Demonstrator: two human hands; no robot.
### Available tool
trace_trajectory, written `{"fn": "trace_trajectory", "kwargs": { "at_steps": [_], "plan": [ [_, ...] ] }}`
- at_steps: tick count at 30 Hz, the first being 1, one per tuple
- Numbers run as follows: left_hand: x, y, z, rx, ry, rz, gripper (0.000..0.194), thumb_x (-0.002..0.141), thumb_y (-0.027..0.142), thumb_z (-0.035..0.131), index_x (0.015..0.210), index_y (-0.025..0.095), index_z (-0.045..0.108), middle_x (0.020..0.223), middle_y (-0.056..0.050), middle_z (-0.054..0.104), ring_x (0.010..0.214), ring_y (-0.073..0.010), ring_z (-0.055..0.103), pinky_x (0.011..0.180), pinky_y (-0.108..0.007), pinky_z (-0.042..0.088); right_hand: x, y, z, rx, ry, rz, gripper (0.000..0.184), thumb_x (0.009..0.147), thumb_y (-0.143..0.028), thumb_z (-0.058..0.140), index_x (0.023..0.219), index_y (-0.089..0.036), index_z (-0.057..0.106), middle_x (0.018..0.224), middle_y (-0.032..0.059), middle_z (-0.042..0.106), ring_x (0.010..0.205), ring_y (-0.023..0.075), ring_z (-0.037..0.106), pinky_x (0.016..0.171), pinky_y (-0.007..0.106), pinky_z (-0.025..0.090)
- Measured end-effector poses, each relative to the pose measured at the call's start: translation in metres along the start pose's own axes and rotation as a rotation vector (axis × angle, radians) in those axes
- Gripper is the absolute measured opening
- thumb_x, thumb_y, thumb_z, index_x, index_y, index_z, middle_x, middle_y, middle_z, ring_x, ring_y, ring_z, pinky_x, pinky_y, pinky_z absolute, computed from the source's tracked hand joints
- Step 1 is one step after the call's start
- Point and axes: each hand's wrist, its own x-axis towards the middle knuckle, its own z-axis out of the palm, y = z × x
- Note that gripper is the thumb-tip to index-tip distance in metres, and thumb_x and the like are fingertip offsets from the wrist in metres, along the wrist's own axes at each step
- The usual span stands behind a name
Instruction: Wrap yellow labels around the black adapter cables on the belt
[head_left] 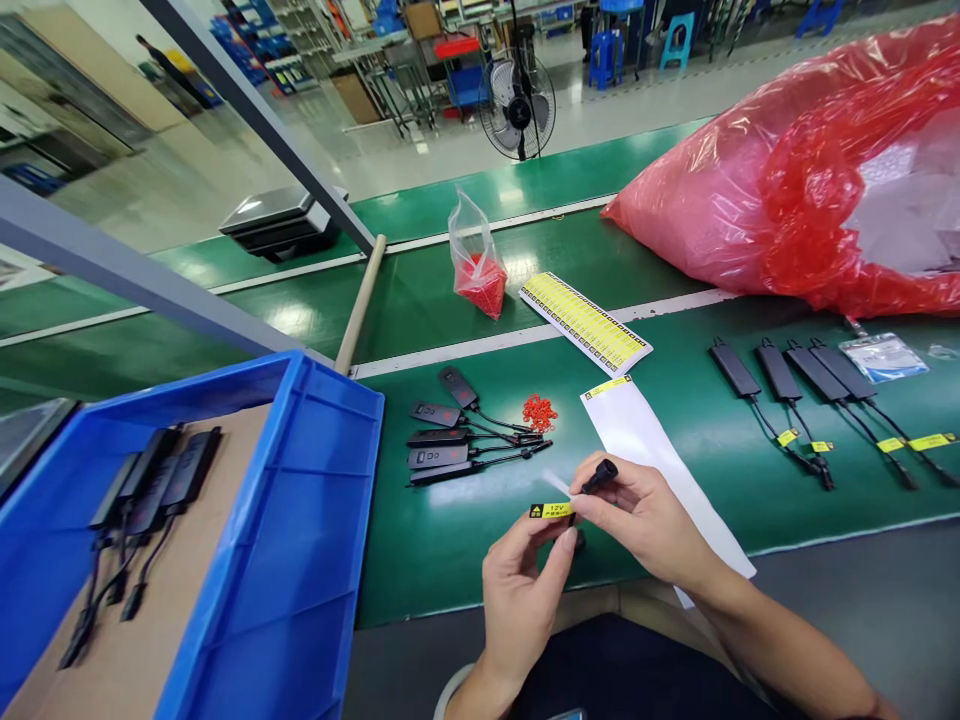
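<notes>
A yellow "12V" label [553, 510] sticks out sideways from a thin black cable [572, 519] between my hands. My left hand [525, 585] is closed, thumb and fingers pinching the cable and label from below. My right hand [637, 515] is closed on the cable's black plug connector [601, 477], which points up and right. A dark part shows just below my fingers, mostly hidden. Beyond my hands lie several black controllers [439, 437] with cables and a small pile of red rings [538, 412]. A white backing strip [652, 450] runs under my right hand.
At left stands a blue bin [322, 480] with several black controllers [157, 480] on cardboard. Labelled controllers [810, 375] lie at right. Farther back are a yellow label sheet [585, 322], a clear bag of red rings [482, 284] and a large red plastic bag [750, 200].
</notes>
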Motion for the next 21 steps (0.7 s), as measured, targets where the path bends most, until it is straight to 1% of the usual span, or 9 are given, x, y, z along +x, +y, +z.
{"fn": "trace_trajectory", "kwargs": {
  "at_steps": [3, 6, 11, 16, 21],
  "plan": [
    [0.006, 0.000, -0.008, -0.130, 0.015, 0.078, 0.014, 0.086, 0.016, 0.065, 0.097, 0.022, 0.070, 0.096, -0.004, 0.066, 0.089, -0.0162, 0.065, 0.078, -0.026, 0.057, -0.001, -0.001, -0.002, -0.006, 0.020, -0.053, 0.006, 0.088, -0.023, 0.064, 0.084, -0.020, 0.063, 0.082, -0.0010, 0.059, 0.074, 0.0120, 0.058, 0.069, 0.024, 0.049],
    [0.013, 0.004, -0.017, -0.199, 0.018, 0.142, 0.013, 0.087, 0.012, 0.062, 0.095, 0.022, 0.067, 0.094, -0.003, 0.059, 0.090, -0.0151, 0.059, 0.076, -0.026, 0.057, -0.002, -0.001, -0.001, -0.012, 0.031, -0.061, 0.005, 0.088, -0.023, 0.065, 0.084, -0.021, 0.064, 0.082, -0.0016, 0.059, 0.074, 0.0112, 0.058, 0.068, 0.023, 0.050],
    [0.020, 0.012, -0.026, -0.153, -0.025, 0.136, 0.012, 0.089, 0.012, 0.060, 0.087, 0.021, 0.067, 0.094, -0.003, 0.053, 0.086, -0.0136, 0.055, 0.070, -0.023, 0.057, -0.003, -0.002, 0.001, -0.035, 0.045, -0.056, 0.005, 0.089, -0.024, 0.066, 0.084, -0.022, 0.065, 0.082, -0.0024, 0.060, 0.075, 0.0108, 0.058, 0.069, 0.022, 0.050],
    [0.025, 0.015, -0.028, -0.117, -0.054, 0.138, 0.011, 0.088, 0.012, 0.062, 0.086, 0.021, 0.068, 0.094, -0.003, 0.052, 0.084, -0.0136, 0.054, 0.067, -0.022, 0.054, -0.004, -0.002, 0.002, -0.033, 0.050, -0.035, 0.005, 0.088, -0.026, 0.065, 0.085, -0.022, 0.065, 0.082, -0.0022, 0.062, 0.073, 0.0114, 0.060, 0.068, 0.023, 0.053],
    [0.029, 0.017, -0.029, -0.063, -0.064, 0.120, 0.010, 0.087, 0.013, 0.063, 0.083, 0.021, 0.068, 0.094, -0.003, 0.052, 0.084, -0.0144, 0.052, 0.068, -0.023, 0.052, -0.005, -0.004, 0.001, -0.032, 0.045, -0.028, 0.005, 0.089, -0.025, 0.064, 0.085, -0.022, 0.064, 0.080, -0.0023, 0.061, 0.071, 0.0109, 0.061, 0.068, 0.022, 0.053]
  ]
}}
